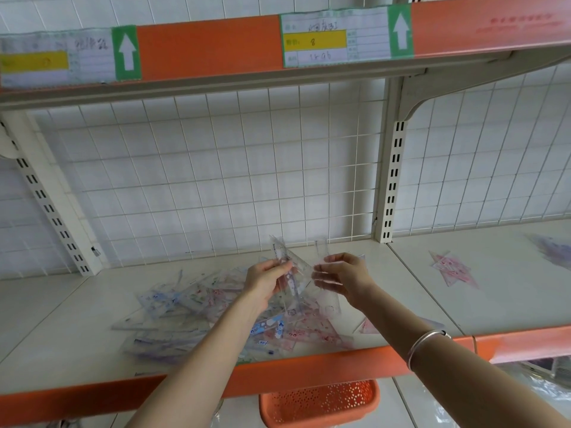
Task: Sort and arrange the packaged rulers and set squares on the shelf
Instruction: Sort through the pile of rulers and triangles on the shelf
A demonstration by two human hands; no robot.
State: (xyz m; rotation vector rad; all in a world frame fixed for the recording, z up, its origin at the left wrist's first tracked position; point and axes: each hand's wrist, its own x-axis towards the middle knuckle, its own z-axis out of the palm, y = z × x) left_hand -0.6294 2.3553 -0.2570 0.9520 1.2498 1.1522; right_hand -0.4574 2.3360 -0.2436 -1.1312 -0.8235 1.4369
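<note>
A heap of packaged rulers and set squares (pixel 197 316) lies near the shelf's (pixel 61 307) front edge. Above it, the left hand (pixel 268 282) grips an upright clear ruler packet (pixel 289 264), and the right hand (pixel 344 281) pinches another clear packet (pixel 329 299). Pink set squares (pixel 454 270) lie well apart towards the right end.

I'm looking at a store rack. Cream shelf board (pixel 61 319) w/ an orange front strip (pixel 309 369). An upper shelf (pixel 210 47) w/ the same orange edge runs overhead and carries two paper labels w/ green arrow tags, left label (pixel 58 57) & right label (pixel 335 37); the handwriting is too blurry to read. The back is a white wire grid (pixel 216 180) in front of a white tiled wall (pixel 247 4). Slotted cream uprights: left upright (pixel 46 202) & right upright (pixel 392 180), w/ a bracket (pixel 411 103) on top of the right one. Below the rack sits an orange perforated basket (pixel 321 403) on pale floor tile (pixel 241 409). Light is bright & even.
</note>
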